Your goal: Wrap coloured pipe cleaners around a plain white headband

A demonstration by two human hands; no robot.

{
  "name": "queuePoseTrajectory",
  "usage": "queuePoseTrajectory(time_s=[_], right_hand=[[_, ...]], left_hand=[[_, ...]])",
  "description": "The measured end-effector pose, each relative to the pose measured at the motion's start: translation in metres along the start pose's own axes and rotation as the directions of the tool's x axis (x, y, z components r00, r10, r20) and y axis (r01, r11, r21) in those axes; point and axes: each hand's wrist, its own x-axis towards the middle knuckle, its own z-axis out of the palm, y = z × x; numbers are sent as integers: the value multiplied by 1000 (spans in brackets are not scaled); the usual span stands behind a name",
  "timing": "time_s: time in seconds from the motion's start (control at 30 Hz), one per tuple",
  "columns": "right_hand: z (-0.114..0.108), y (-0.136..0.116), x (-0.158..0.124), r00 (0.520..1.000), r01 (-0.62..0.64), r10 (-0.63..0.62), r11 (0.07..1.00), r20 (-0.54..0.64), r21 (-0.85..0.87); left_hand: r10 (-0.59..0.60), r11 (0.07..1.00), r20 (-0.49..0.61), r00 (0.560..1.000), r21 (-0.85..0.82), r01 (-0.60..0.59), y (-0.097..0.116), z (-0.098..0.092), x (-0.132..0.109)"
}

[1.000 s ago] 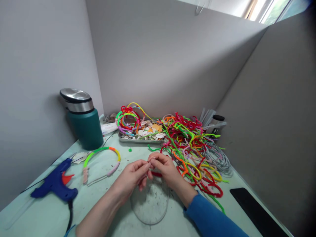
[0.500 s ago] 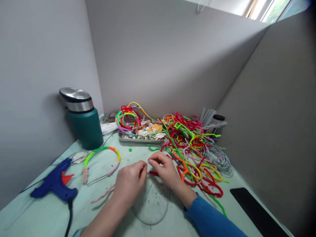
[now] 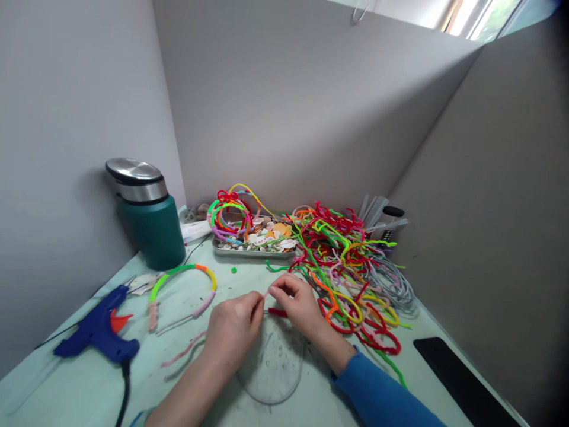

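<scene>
My left hand (image 3: 235,329) is closed in a pinch on a pink pipe cleaner (image 3: 184,350), whose loose tail sticks out to the left past my wrist. The fingertips of my right hand (image 3: 294,301) pinch the same strand, and a short pink stretch shows between the two hands. Under them is a thin grey wire hoop (image 3: 271,404), its lower curve close to the table surface. A red wrapped section (image 3: 278,312) lies on its upper part, partly covered by my right hand. Whether my fingers also grip the hoop is hidden.
A blue glue gun (image 3: 100,329), a teal bottle (image 3: 153,231) and a colourful wrapped hoop (image 3: 178,268) are on the left. Behind my hands stands a metal tray (image 3: 255,254) of buttons. Tangled pipe cleaners (image 3: 333,237), grey wire coils (image 3: 391,284) and a black flat object (image 3: 462,379) occupy the right.
My right fingertips have moved slightly away from my left ones, so a little more pink strand shows between them. The pink tail has shifted slightly left. Everything else looks the same.
</scene>
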Motion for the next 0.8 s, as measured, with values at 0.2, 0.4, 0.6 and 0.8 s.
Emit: queuePoseTrajectory(time_s=[0.2,0.4,0.6,0.8], right_hand=[[0,4,0,927,-375,312,797,209,474],[1,6,-1,915,-402,324,737,239,542],[-1,3,1,959,-280,230,867,167,412],[2,-2,1,983,-173,142,933,118,314]], left_hand=[[22,998,34,999,-52,-20,1,-1,0],[-34,979,43,999,-202,42,2,-3,2],[-70,909,3,998,-411,65,0,-4,5],[-96,747,117,989,-648,149,-2,-2,8]])
